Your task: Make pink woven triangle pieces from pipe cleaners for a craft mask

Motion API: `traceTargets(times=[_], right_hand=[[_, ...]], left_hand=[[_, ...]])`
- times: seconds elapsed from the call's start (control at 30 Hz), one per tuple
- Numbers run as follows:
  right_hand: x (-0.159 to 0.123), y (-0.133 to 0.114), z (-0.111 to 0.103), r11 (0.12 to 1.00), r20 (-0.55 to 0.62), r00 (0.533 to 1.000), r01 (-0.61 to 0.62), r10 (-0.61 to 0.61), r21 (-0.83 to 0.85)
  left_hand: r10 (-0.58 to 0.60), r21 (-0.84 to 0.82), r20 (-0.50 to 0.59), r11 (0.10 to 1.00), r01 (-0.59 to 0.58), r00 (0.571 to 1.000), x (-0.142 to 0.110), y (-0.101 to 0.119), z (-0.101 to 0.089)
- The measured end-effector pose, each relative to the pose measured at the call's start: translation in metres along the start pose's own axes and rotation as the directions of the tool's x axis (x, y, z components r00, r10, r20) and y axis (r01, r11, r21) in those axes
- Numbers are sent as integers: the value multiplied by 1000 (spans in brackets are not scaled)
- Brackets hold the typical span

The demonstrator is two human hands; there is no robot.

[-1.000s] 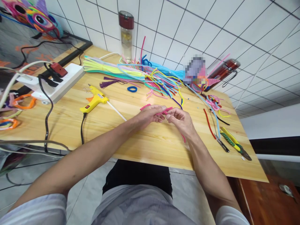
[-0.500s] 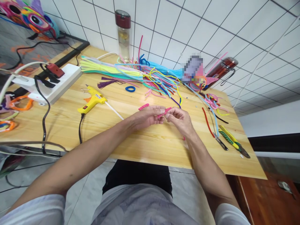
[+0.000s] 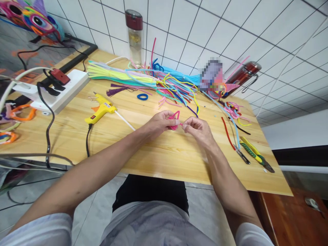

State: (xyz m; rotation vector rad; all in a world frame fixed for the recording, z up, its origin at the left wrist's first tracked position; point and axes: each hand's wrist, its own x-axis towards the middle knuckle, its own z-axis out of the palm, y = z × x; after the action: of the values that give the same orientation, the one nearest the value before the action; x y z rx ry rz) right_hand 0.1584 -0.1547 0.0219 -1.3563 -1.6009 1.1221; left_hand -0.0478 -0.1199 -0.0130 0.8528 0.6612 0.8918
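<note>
Above the middle of the wooden table, my left hand [image 3: 161,123] is closed around a bent pink pipe cleaner [image 3: 175,118], with a pointed loop standing up beyond the thumb. My right hand [image 3: 196,128] pinches a pink end of it between thumb and forefinger, just to the right of the left fingertips. Part of the pink piece is hidden behind the left fingers. Left of my hands lies a yellow hot glue gun [image 3: 101,110] with a white glue stick in its back. A small blue ring [image 3: 142,97] sits farther back.
Behind are heaped coloured pipe cleaners [image 3: 143,80] and a clear bottle [image 3: 135,39]. Pliers [image 3: 256,154], a red pipe cleaner [image 3: 228,133] and a finished fish-like figure [image 3: 217,89] are on the right. A power strip [image 3: 69,90] with cables stands left, along the wooden table [image 3: 164,160].
The pink pipe cleaner has turned in my left hand, and a loop now points upward. My right fingers have drawn slightly apart from the left ones, holding its end.
</note>
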Motion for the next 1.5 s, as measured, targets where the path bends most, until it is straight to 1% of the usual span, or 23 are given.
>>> traceTargets(times=[0.13,0.2,0.27,0.33,0.43,0.53,0.6,0.63,0.8,0.87,0.93,1.07,1.2,1.33,1.43,1.5], right_hand=[[-1,-2,1,997,-21,999,-50,49,-52],[-1,-3,1,995,-31,997,-73,71,-74],[-1,-4,1,993,-38,996,-85,82,-87],[-1,-4,0,993,-41,996,-85,81,-85],[-1,-5,-1,994,-33,997,-75,73,-76],[-1,-4,-1,996,-19,998,-57,55,-74],[-1,-3,0,996,-11,999,-45,44,-75],[-2,-3,0,996,-7,999,-42,42,-77],[-2,-4,-3,990,17,999,-49,51,-130],[-2,-6,-9,985,32,998,-43,49,-169],[-3,-6,-18,975,50,998,-29,41,-219],[-1,-5,-37,957,4,1000,6,-5,-291],[-1,-6,-49,936,-12,1000,9,-14,-352],[-3,-4,-67,907,-76,997,-12,-22,-421],[-4,3,-87,902,-114,993,-26,-26,-431],[-6,6,-97,892,-116,993,-56,3,-449]], left_hand=[[160,186,-93,972,-141,983,3,-3,0],[199,242,-103,955,-169,975,4,-4,0],[173,225,-84,963,-150,981,4,-4,-1],[98,155,-55,984,-89,994,3,-3,-1],[-10,61,-29,998,12,1000,1,-2,-2],[-88,81,28,993,86,996,0,0,-2],[-96,126,31,988,91,995,-1,0,-3],[-85,148,14,986,82,996,-1,0,-2],[5,248,-72,969,13,997,-2,-1,-2],[19,255,-95,967,6,995,-3,0,-2],[30,229,-125,973,0,992,-4,2,-1],[65,182,-199,983,-28,978,-3,4,-1],[107,211,-242,976,-56,964,-1,4,-2],[135,220,-216,972,-87,967,-3,5,-1],[119,171,-179,981,-88,977,-5,6,3],[111,129,-164,987,-91,980,-5,6,4]])
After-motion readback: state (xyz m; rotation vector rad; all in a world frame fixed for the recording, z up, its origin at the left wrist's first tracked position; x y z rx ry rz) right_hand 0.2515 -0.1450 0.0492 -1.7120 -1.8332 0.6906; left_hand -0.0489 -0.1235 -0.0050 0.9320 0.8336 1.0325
